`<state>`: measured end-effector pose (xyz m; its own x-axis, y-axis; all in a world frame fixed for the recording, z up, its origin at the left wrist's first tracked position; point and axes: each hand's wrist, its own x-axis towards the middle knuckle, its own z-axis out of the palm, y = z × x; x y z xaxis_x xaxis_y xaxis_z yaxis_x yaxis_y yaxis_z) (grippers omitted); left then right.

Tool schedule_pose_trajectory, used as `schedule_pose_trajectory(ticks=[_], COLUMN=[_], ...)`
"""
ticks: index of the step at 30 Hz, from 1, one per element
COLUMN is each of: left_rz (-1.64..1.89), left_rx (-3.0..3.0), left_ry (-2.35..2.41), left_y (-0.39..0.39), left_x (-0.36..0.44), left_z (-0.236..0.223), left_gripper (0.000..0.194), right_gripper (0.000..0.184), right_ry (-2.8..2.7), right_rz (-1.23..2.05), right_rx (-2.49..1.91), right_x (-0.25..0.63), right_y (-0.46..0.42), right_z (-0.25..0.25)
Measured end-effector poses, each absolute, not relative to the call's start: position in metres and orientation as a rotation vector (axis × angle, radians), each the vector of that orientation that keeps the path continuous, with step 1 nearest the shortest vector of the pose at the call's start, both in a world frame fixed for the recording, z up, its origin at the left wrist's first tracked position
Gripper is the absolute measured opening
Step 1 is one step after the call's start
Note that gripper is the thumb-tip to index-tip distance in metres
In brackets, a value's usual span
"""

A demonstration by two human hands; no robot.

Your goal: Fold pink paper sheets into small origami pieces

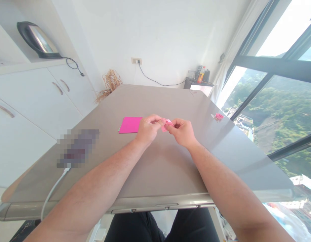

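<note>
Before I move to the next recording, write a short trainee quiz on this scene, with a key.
1. What do the left hand and right hand both hold?
A) an orange bottle
B) a small pink piece
C) a pair of scissors

2. True or false: the magenta sheet lies on the table, to the left of the held piece.

3. Fill in: at the left, a white ____ runs over the table's near edge.

Key: 1. B; 2. True; 3. cable
</note>
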<state>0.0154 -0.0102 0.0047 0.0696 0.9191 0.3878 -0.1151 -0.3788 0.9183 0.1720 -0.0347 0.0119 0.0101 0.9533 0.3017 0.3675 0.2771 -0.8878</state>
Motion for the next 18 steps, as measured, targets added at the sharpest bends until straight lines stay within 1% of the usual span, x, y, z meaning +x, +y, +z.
schedule_pose_trajectory(ticks=[4, 10, 18], left_rz=[1.502, 1.382, 1.433], left_rx=[1.447, 1.409, 1.389], left_ry=[0.899, 0.809, 0.825], left_y=[-0.0092, -0.0129, -0.0141], left_x=[0.0176, 0.0218, 0.0229], left_z=[0.0009, 0.0015, 0.0036], left_gripper=[0.017, 0.021, 0.021], right_gripper=[0.032, 0.032, 0.032], right_ry=[-1.542, -1.52, -1.534], right_rz=[0.758, 0.746, 0.754], right_rx=[-1.256, -1.267, -1.248], right_x=[0.1706, 0.1717, 0.1715], right_y=[-0.0349, -0.0337, -0.0337], right_z=[0.0116, 0.0095, 0.0103])
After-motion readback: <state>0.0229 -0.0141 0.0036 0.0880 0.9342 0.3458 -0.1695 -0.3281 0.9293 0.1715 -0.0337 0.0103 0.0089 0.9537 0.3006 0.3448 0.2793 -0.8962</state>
